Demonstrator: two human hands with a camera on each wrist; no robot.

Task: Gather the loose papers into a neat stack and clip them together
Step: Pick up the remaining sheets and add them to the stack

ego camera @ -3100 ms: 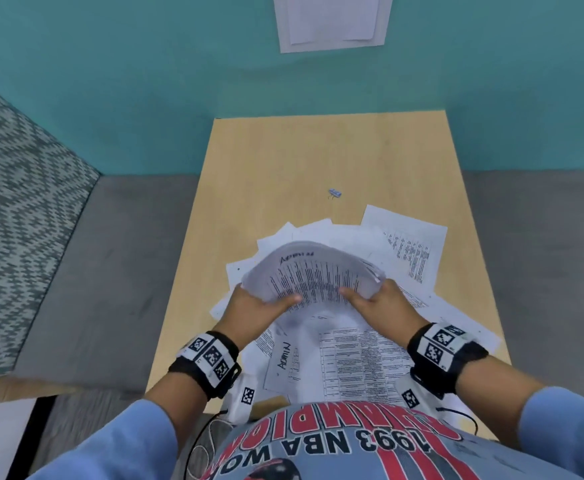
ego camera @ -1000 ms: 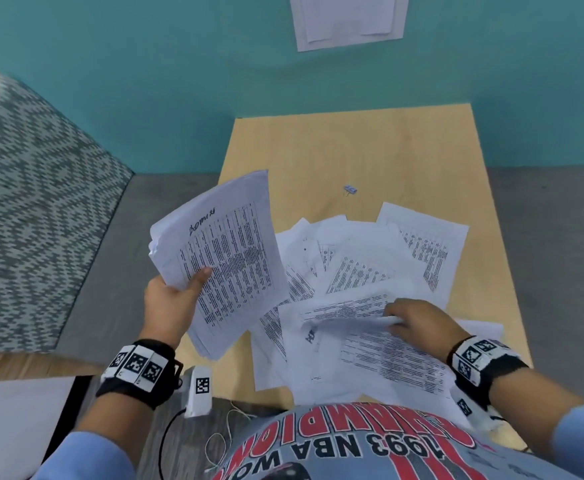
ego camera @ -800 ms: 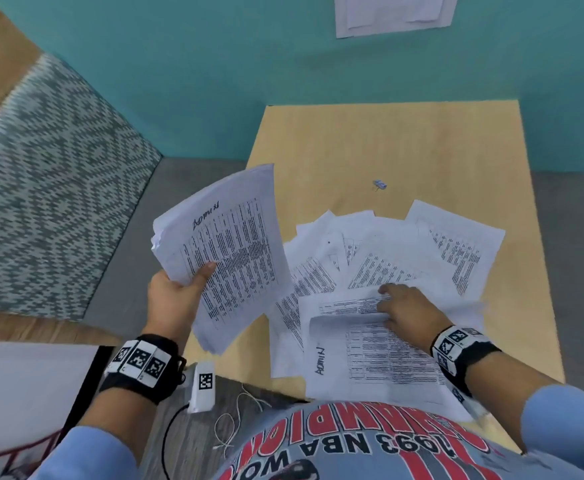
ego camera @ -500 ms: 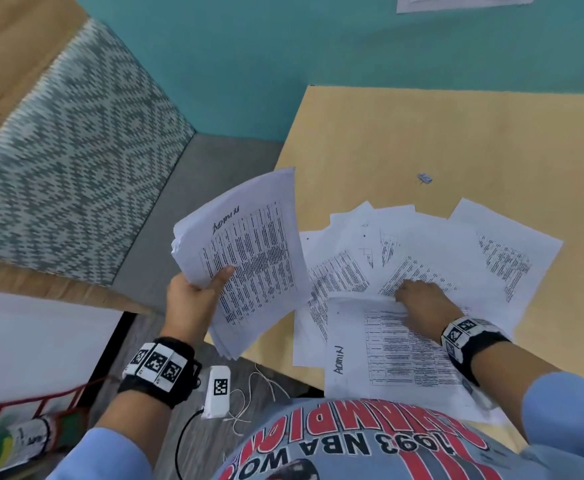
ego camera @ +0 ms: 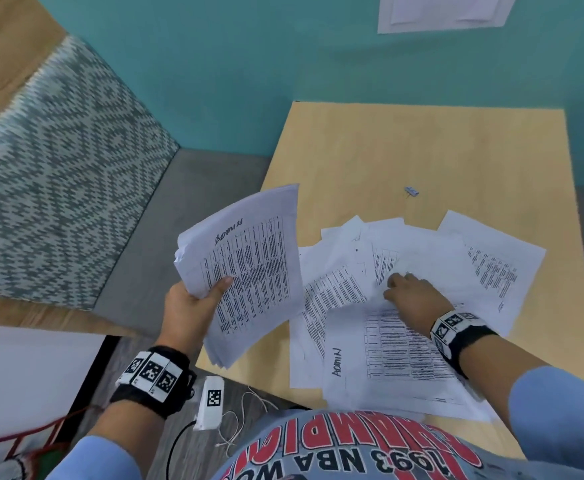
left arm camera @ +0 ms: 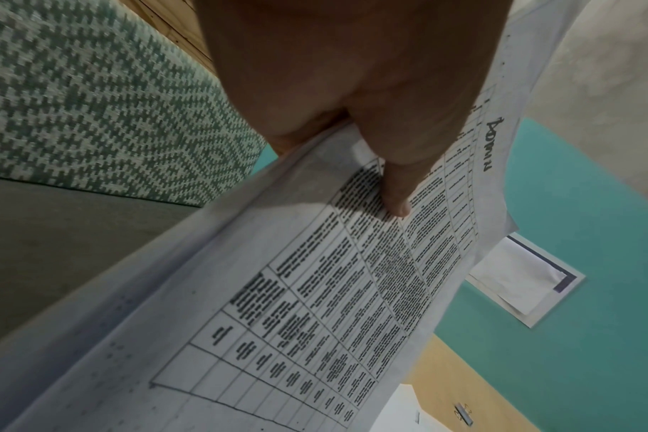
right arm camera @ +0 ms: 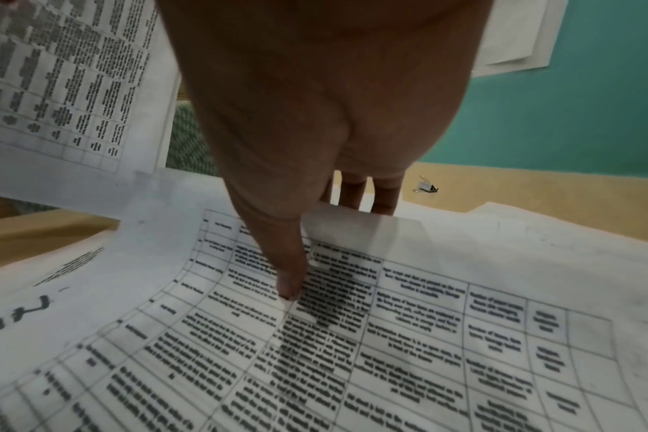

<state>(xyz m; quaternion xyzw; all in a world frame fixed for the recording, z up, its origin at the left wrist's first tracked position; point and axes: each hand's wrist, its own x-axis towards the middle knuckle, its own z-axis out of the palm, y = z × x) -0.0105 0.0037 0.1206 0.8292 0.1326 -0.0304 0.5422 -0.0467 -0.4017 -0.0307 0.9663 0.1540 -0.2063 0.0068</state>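
Left hand [ego camera: 190, 306] grips a stack [ego camera: 252, 268] (thumb on top) off the table's [ego camera: 422, 150] left edge. Right hand [ego camera: 411, 297], over the table, pinches a sheet [right arm camera: 407, 336]; only the wrist view shows fingers [right arm camera: 383, 198] tucked under it.

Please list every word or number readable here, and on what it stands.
"ADMIN": handwritten on the stack in the left hand.
"ADMIN": handwritten on the nearest sheet on the table.
"1993 NBA": on the shirt; red letters cut off.
Printed tables and wall notice: too blurred to read.

Two hands showed, left hand [ego camera: 188, 313] and right hand [ego camera: 410, 299]; one sheaf [ego camera: 249, 271], one binder clip [ego camera: 411, 191], one table [ego camera: 422, 150]. Loose sheets [ego camera: 404, 358] overlapped beyond counting.
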